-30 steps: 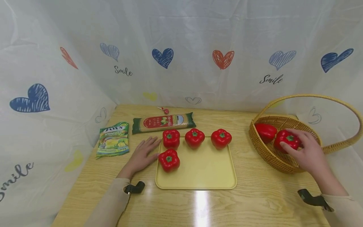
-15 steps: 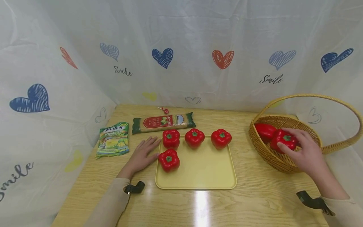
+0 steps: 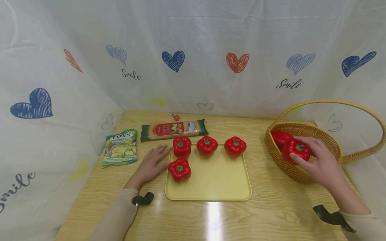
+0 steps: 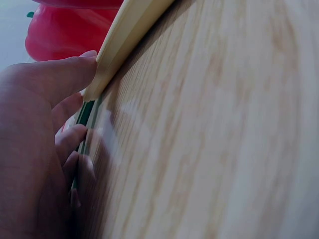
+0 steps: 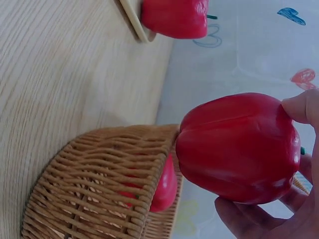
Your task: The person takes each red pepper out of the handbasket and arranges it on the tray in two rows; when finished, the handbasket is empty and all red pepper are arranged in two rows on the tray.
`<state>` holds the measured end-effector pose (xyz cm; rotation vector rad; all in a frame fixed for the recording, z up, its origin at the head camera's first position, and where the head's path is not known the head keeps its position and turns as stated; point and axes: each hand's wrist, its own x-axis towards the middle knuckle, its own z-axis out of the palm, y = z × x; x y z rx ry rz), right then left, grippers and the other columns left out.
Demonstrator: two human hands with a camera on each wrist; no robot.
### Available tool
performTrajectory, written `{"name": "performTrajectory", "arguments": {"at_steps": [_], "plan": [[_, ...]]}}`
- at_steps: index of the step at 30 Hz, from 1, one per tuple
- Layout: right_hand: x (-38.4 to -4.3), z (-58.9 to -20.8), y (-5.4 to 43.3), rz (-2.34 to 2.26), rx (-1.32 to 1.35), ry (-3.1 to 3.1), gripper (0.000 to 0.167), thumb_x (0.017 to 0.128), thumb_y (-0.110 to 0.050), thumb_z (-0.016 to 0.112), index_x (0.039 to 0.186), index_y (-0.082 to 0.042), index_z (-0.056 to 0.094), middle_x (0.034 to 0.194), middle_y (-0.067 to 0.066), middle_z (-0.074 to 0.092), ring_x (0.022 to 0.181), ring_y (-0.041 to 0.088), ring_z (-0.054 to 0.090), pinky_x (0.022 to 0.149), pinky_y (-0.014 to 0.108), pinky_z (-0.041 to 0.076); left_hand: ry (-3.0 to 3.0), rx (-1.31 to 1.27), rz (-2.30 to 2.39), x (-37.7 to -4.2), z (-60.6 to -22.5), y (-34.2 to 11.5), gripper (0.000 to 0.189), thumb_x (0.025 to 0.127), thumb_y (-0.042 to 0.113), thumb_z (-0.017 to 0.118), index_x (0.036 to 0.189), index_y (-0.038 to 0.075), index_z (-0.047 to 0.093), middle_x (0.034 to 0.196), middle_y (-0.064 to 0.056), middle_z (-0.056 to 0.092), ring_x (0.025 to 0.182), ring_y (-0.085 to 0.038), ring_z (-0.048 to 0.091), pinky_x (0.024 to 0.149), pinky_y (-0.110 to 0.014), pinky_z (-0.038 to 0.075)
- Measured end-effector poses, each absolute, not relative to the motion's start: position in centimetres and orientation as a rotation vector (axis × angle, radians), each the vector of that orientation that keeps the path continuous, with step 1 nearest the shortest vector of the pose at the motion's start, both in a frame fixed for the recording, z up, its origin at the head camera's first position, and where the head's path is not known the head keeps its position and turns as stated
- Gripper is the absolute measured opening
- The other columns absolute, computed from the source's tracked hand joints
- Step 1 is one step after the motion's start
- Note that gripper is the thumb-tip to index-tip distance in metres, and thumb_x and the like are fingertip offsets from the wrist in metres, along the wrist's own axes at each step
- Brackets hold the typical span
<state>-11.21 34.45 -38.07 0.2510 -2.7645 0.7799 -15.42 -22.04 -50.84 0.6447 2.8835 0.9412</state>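
Observation:
My right hand (image 3: pixel 322 164) grips a red bell pepper (image 3: pixel 296 151) by its stem end, thumb on one side and fingers on the other. In the right wrist view the held bell pepper (image 5: pixel 239 149) is level with the rim of the wicker basket (image 5: pixel 99 174). Another red pepper (image 3: pixel 280 138) lies inside the basket. My left hand (image 3: pixel 152 165) rests flat on the table, its thumb at the left edge of the yellow tray (image 3: pixel 217 180). In the left wrist view the thumb touches the tray's rim (image 4: pixel 114 50). Several red bell peppers stand on the tray, one (image 3: pixel 179 170) near my left thumb.
Behind the tray lies a long pasta packet (image 3: pixel 173 130), with a lollipop (image 3: pixel 175 117) beyond it. A green candy bag (image 3: pixel 120 149) is left of my left hand. The basket's tall handle (image 3: pixel 337 102) arches over its right side. A printed curtain (image 3: pixel 205 80) hangs behind.
My right hand has lifted the bell pepper and moved it left, toward the basket's near-left rim. The left hand and the peppers on the tray have stayed put.

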Motion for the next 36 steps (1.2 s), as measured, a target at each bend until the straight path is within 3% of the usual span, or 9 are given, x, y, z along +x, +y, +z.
{"name": "performTrajectory", "arguments": {"at_steps": [5,13,16,20,26,29,33,36], "plan": [[-11.0,-38.2,33.9,0.813,0.307,-2.75,0.055,0.088,-0.017,0.081,0.138,-0.011,0.06,0.132,0.02,0.054,0.109,0.041,0.053,0.076,0.004,0.035,2.885,0.647,0.936,-15.5,-50.9,-22.1,0.064,0.1,0.04,0.061,0.157,0.017,0.042,0.163,-0.011,0.035,0.155,-0.033,0.018,0.126,-0.052,0.007],[-10.7,-39.0,32.8,0.857,0.424,-2.71,0.055,0.085,-0.014,0.083,0.136,-0.014,0.062,0.131,0.013,0.056,0.109,-0.005,0.045,0.086,-0.005,0.029,2.884,0.646,0.935,-15.5,-51.0,-22.0,0.064,0.1,0.04,0.06,0.157,0.017,0.043,0.163,-0.011,0.035,0.155,-0.033,0.019,0.126,-0.053,0.007],[-10.8,-39.4,32.3,0.88,0.476,-2.692,0.057,0.083,-0.01,0.085,0.136,-0.011,0.062,0.128,0.01,0.057,0.11,-0.013,0.042,0.088,-0.006,0.031,2.882,0.644,0.937,-15.5,-51.0,-22.0,0.064,0.1,0.04,0.06,0.157,0.017,0.043,0.163,-0.011,0.035,0.155,-0.033,0.019,0.126,-0.053,0.007],[-10.8,-39.9,31.7,0.857,0.507,-2.676,0.059,0.08,-0.01,0.087,0.135,-0.012,0.063,0.125,0.008,0.058,0.11,-0.009,0.044,0.089,-0.005,0.031,2.883,0.648,0.936,-15.5,-51.0,-22.0,0.063,0.101,0.04,0.06,0.157,0.017,0.043,0.163,-0.011,0.035,0.155,-0.033,0.018,0.126,-0.053,0.007],[-10.8,-40.3,30.7,0.801,0.519,-2.692,0.058,0.08,-0.014,0.088,0.132,-0.013,0.064,0.127,0.008,0.058,0.11,0.022,0.054,0.089,-0.005,0.029,2.887,0.648,0.935,-15.4,-51.0,-22.0,0.063,0.101,0.039,0.06,0.157,0.016,0.043,0.163,-0.012,0.035,0.155,-0.034,0.019,0.126,-0.053,0.007],[-10.9,-40.5,30.2,0.804,0.526,-2.707,0.057,0.081,-0.016,0.088,0.133,-0.014,0.064,0.129,0.009,0.058,0.112,0.03,0.056,0.09,-0.003,0.029,2.888,0.646,0.937,-15.4,-50.9,-22.0,0.063,0.101,0.039,0.06,0.157,0.016,0.043,0.163,-0.012,0.035,0.155,-0.034,0.019,0.126,-0.053,0.007],[-10.8,-40.9,29.6,0.809,0.52,-2.739,0.056,0.083,-0.021,0.087,0.134,-0.018,0.064,0.131,0.007,0.057,0.115,0.031,0.057,0.089,0.017,0.046,2.887,0.645,0.937,-15.4,-50.9,-22.0,0.063,0.101,0.04,0.06,0.157,0.016,0.043,0.163,-0.011,0.035,0.155,-0.033,0.018,0.126,-0.053,0.006],[-10.8,-41.2,29.1,0.808,0.519,-2.751,0.055,0.083,-0.024,0.086,0.133,-0.02,0.064,0.132,0.005,0.057,0.115,0.03,0.057,0.087,0.027,0.049,2.887,0.645,0.938,-15.4,-50.9,-22.0,0.063,0.101,0.04,0.06,0.157,0.017,0.042,0.163,-0.011,0.035,0.155,-0.033,0.018,0.126,-0.053,0.006]]}}
